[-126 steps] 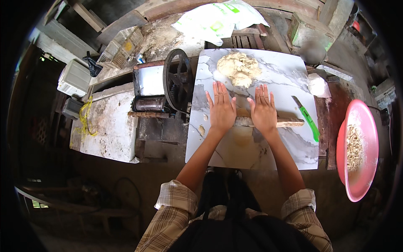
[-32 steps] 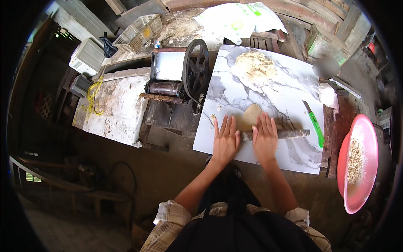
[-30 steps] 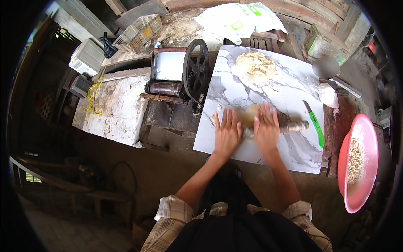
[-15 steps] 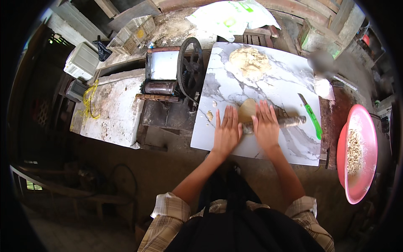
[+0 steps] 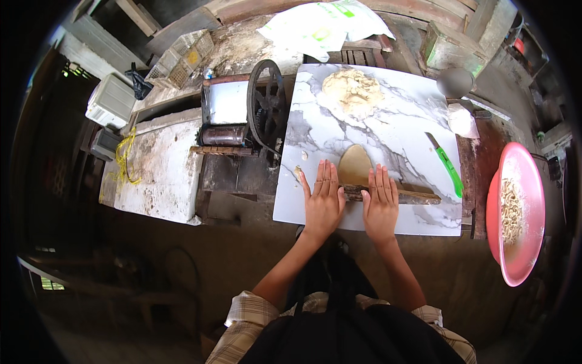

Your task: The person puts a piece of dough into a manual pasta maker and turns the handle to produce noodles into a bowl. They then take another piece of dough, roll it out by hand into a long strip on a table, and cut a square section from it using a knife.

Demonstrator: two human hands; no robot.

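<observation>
Our left hand (image 5: 324,211) and right hand (image 5: 381,212) lie flat, unclenched, on the stick (image 5: 418,198) near the counter (image 5: 431,225) front edge, dough sheet (image 5: 355,161) thinned, far-edge dough heap (image 5: 351,91) unrolled.

The camera sits on the person's head and is the left one of two. It looks down on the left hand (image 5: 323,209) and the right hand (image 5: 381,211), near the middle. It is close enough to see both well. It sees very wide: a white sack (image 5: 324,27) past the hands, a pale box (image 5: 111,104) far to their left, a pink bowl (image 5: 533,209) to their right, checked sleeves (image 5: 250,308) below.
</observation>
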